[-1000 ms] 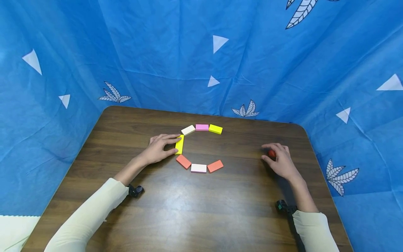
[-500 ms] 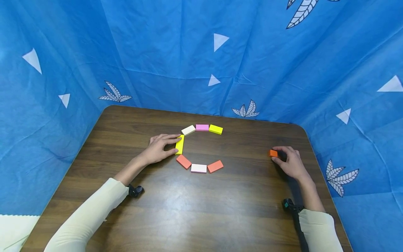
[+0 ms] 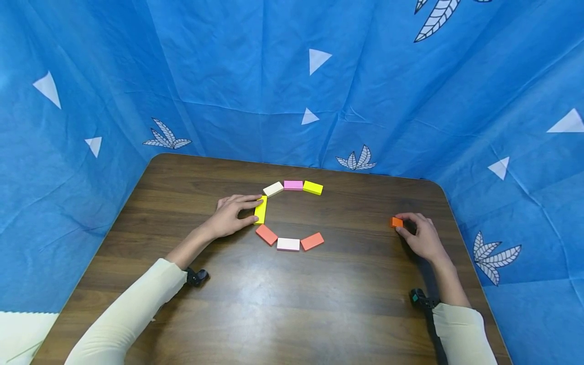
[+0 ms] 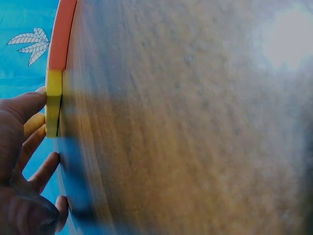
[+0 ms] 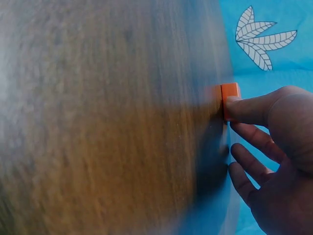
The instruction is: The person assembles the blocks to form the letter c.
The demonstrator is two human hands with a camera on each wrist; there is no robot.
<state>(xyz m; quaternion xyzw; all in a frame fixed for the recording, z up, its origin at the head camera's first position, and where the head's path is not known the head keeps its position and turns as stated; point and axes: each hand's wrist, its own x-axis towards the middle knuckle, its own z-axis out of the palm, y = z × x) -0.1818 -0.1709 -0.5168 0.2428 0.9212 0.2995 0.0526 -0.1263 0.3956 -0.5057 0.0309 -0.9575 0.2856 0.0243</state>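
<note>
My left hand (image 3: 232, 215) has its thumb and fingers at the two ends of a yellow block (image 3: 260, 209), which lies flat on the table. In the left wrist view the thumb presses this yellow block (image 4: 53, 117) beside a red-orange block (image 4: 62, 36). Over on the right, my right hand (image 3: 422, 235) pinches a small orange block (image 3: 396, 222) between thumb and index finger. The right wrist view shows the thumb on the orange block (image 5: 230, 90), close over the tabletop, with the other fingers loosely spread.
A curve of blocks opens to the right: cream (image 3: 273, 189), pink (image 3: 293, 185) and yellow (image 3: 313, 188) behind, red-orange (image 3: 266, 234), white (image 3: 288, 244) and another red-orange block (image 3: 312, 241) in front. A blue curtain (image 3: 228, 81) rises behind the wooden table (image 3: 274, 304).
My right hand shifted right and slightly toward me, and the orange block, earlier partly covered and shaded by the fingers, came into clear view. The left hand stayed on the yellow block.
</note>
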